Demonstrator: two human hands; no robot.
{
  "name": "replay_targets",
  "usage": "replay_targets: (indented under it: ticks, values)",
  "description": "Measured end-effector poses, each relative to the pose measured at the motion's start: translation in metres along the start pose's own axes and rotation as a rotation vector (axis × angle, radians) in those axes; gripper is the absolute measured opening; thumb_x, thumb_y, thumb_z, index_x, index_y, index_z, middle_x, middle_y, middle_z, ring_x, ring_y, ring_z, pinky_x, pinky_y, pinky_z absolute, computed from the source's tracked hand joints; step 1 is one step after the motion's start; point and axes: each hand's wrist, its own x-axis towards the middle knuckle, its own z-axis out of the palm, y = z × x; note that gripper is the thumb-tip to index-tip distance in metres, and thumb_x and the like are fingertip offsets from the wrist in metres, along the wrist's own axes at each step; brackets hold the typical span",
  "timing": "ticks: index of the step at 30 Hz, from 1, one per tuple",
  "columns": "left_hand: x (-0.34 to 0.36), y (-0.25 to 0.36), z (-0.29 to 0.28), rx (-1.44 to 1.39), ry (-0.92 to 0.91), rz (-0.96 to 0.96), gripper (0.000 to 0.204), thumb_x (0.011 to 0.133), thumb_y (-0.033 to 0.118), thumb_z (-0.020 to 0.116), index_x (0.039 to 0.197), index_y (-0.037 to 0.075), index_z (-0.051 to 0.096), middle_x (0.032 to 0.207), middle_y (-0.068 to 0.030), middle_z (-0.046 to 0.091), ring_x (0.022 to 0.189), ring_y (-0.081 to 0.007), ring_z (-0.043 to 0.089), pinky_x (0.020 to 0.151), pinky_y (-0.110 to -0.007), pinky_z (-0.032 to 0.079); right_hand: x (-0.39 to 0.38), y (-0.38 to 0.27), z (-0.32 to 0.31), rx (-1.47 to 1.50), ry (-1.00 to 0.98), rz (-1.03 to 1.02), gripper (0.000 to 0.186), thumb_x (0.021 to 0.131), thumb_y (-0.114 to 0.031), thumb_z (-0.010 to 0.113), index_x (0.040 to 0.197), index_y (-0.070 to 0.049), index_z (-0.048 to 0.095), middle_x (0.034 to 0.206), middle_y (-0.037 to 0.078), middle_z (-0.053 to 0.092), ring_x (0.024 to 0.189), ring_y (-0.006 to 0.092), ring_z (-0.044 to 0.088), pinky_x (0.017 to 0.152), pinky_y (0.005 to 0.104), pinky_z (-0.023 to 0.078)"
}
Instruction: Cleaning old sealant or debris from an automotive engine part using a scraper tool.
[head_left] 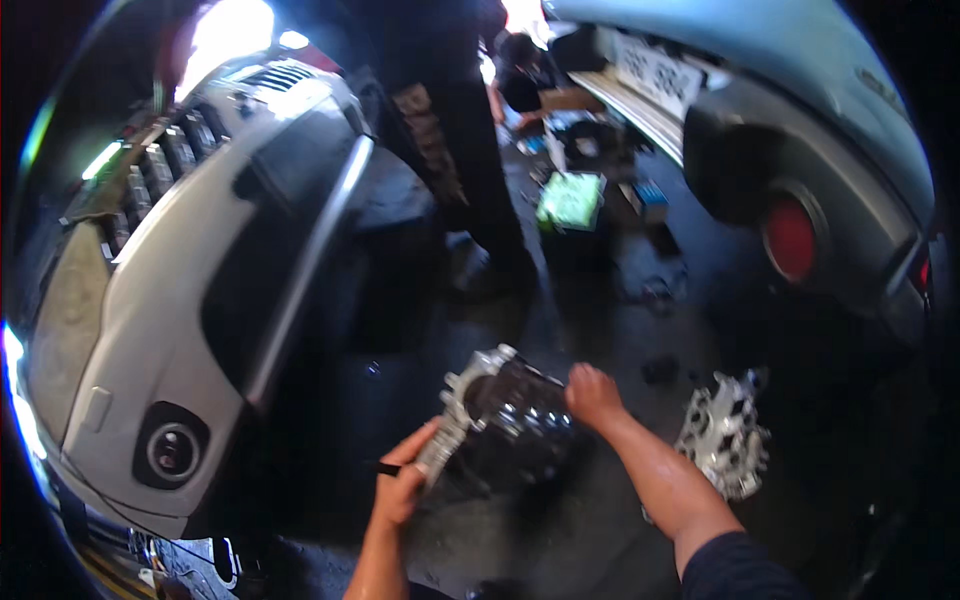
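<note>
Low in the middle is an engine block (515, 425), a dark body with rounded shiny bulges along its side and a silver flange at its left end. My left hand (403, 480) grips that flange from the left, with the fingers wrapped over its edge and a black band across them. At the block's upper right corner, my right hand (593, 395) is closed on its edge. A silver metal casting (722, 435) full of holes lies on the floor to the right, beyond my right forearm.
A beige car's front bumper (180, 300) stands on the left. A pale blue-green vehicle's rear bumper (840, 200) juts in at the upper right. A person (440, 120) in dark trousers stands ahead. Behind lie a bright green packet (570, 201), a blue box (649, 197) and clutter.
</note>
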Motion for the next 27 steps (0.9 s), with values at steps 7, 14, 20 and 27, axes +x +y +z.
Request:
replay_targets:
  ticks: [7,14,20,27]
  values:
    - [-0.003,-0.023,0.013,-0.107,0.09,-0.021,0.08,0.075,0.033,0.062,0.143,-0.008,0.057,0.148,-0.0209,0.058,0.135,-0.0305,0.057,0.118,-0.04,0.038,-0.003,0.061,-0.024,-0.12,-0.19,0.276,0.017,0.088,-0.012,0.059,0.1,-0.003,0.067,0.098,0.02,0.073,0.093,0.0438,0.07,0.081,0.0548,0.056]
    - [-0.008,-0.038,0.003,-0.132,0.107,0.009,0.078,0.076,0.033,0.064,0.144,-0.006,0.057,0.149,-0.0206,0.057,0.135,-0.0309,0.057,0.118,-0.042,0.039,0.005,0.019,-0.018,0.604,-0.109,0.099,0.014,0.087,-0.014,0.067,0.092,-0.004,0.076,0.094,0.016,0.074,0.092,0.0315,0.073,0.08,0.0421,0.057]
    - [-0.006,-0.044,0.003,-0.174,0.08,0.009,0.079,0.078,0.034,0.069,0.145,-0.006,0.055,0.149,-0.0216,0.057,0.135,-0.0316,0.057,0.118,-0.044,0.04,0.0,0.028,-0.01,0.533,-0.105,0.104,0.014,0.084,-0.015,0.068,0.086,-0.004,0.075,0.088,0.016,0.072,0.086,0.0336,0.071,0.077,0.0416,0.057]
    - [-0.006,-0.04,0.007,-0.158,0.079,0.011,0.077,0.078,0.033,0.066,0.144,-0.007,0.056,0.148,-0.0224,0.057,0.136,-0.032,0.057,0.118,-0.044,0.039,0.007,-0.003,-0.025,0.578,0.026,0.004,0.012,0.081,-0.012,0.069,0.085,-0.003,0.075,0.085,0.016,0.071,0.081,0.0334,0.071,0.075,0.0415,0.058]
